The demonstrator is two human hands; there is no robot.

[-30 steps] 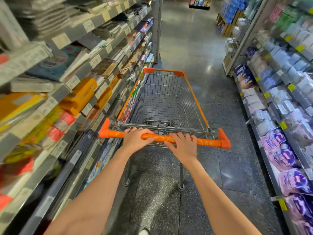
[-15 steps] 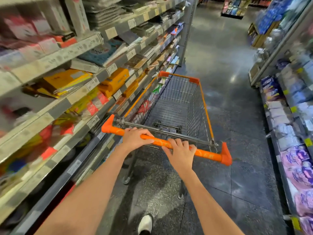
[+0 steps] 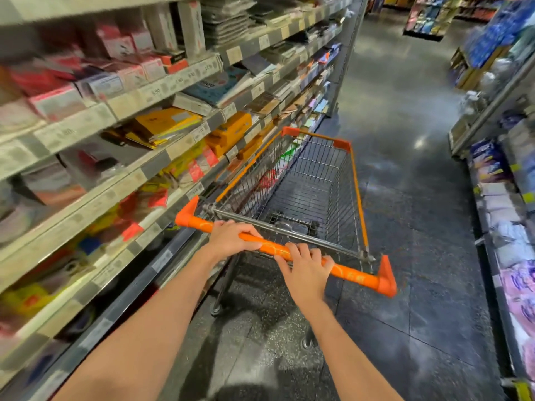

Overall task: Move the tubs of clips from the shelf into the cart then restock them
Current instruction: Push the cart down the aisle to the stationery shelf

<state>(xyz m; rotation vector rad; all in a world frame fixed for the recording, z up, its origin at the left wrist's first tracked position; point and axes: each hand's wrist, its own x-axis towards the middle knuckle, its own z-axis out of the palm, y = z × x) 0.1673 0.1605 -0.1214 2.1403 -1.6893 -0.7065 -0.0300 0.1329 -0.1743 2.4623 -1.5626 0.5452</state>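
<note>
Close in, both my hands were clamped on the cart's orange handle (image 3: pixel 341 272), left hand (image 3: pixel 231 238) toward its left end, right hand (image 3: pixel 307 270) near the middle, set apart. Cart (image 3: pixel 354 180) ran tight along the left shelving (image 3: pixel 162 162), its left rim just beside the shelf edges. Risk, as I judged it: the basket's front left corner could clip a shelf lip or knock stock off if I steered any further left. Basket held nothing I could see, only bare wire. Shelves carried boxes, yellow packs (image 3: pixel 165 124) and stationery, much of it blurred. Tubs of clips: could not pick them out. Farther off, the right-hand shelves (image 3: pixel 509 180) held soft wrapped packs.
</note>
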